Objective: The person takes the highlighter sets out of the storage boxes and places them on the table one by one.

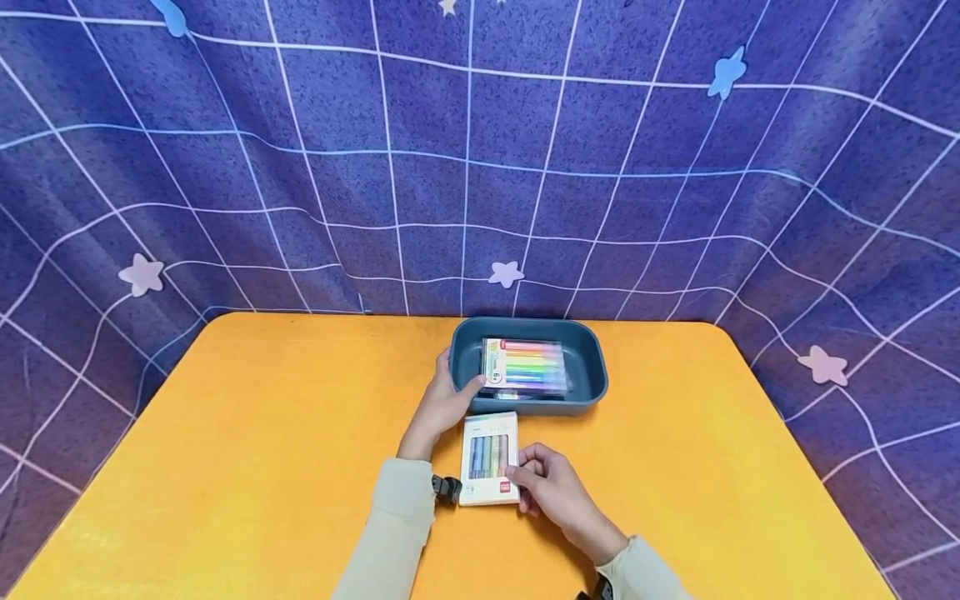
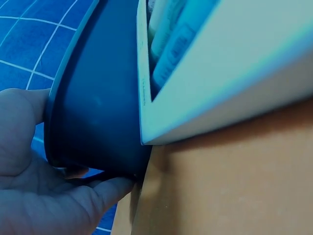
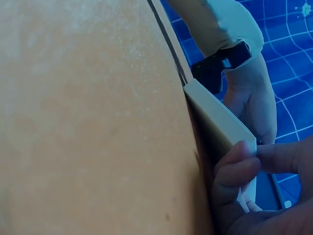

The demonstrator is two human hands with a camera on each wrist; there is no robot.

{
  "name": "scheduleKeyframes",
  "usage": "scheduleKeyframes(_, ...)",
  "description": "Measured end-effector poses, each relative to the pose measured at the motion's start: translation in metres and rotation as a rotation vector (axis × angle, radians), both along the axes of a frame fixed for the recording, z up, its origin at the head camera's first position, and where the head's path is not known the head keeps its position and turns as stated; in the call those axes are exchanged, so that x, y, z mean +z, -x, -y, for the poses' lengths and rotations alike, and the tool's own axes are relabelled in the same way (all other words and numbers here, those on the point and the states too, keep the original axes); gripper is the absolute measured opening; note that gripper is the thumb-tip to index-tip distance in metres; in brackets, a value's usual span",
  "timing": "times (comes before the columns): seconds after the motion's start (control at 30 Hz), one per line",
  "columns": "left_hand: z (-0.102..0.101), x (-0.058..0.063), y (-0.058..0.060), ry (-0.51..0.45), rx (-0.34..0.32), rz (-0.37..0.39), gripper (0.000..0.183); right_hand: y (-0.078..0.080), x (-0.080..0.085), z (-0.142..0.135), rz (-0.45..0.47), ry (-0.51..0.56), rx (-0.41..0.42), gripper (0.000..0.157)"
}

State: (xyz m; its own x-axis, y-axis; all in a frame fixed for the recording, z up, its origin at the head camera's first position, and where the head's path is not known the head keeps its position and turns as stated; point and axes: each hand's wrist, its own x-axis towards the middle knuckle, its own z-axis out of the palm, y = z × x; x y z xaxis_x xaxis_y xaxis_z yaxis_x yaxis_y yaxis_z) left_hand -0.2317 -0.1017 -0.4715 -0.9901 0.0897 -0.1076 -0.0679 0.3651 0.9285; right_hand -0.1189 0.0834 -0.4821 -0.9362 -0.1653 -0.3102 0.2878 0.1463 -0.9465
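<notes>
A flat, white, rectangular cardboard-like box (image 1: 490, 458) is held upright to the head view, directly in front of a deep, dark blue-green, rounded rectangular bin (image 1: 588, 367). Its right edge is pinched by the right hand (image 1: 555, 492), with the thumb laid over the printed face and the other fingers bent behind the edge. Through a cut-out window, a row of slim pens (image 2: 173, 51) in blue, green, yellow and greyish tones is shown, and a small red label (image 1: 505, 487) is printed at the lower right corner. A shadow is cast beside the box; whether it is touched by the surface (image 1: 285, 442), which is coloured orange-yellow, cannot be told.

The left end of the bin is gripped by the left hand (image 1: 442, 407), with the thumb set over the near left rim and the remaining fingers wrapped along the outside. Inside the bin, a clear pack of rainbow-coloured markers (image 1: 528, 367) is laid flat, with a white label placed at its left end.

The forearms are covered by cream sleeves (image 1: 395, 529), and a small black device (image 1: 447, 490) is worn at the left wrist. Behind the surface, a blue-purple cloth (image 1: 427, 192) is hung, patterned with pale grid lines and stars.
</notes>
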Motion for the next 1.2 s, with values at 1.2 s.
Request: scheduleKeyframes(1.2,-0.0045,0.0063,-0.0023,-0.112,0.024,0.113,0.08,0.001,0.0013,-0.0045,-0.028,-0.025,0.108,0.033)
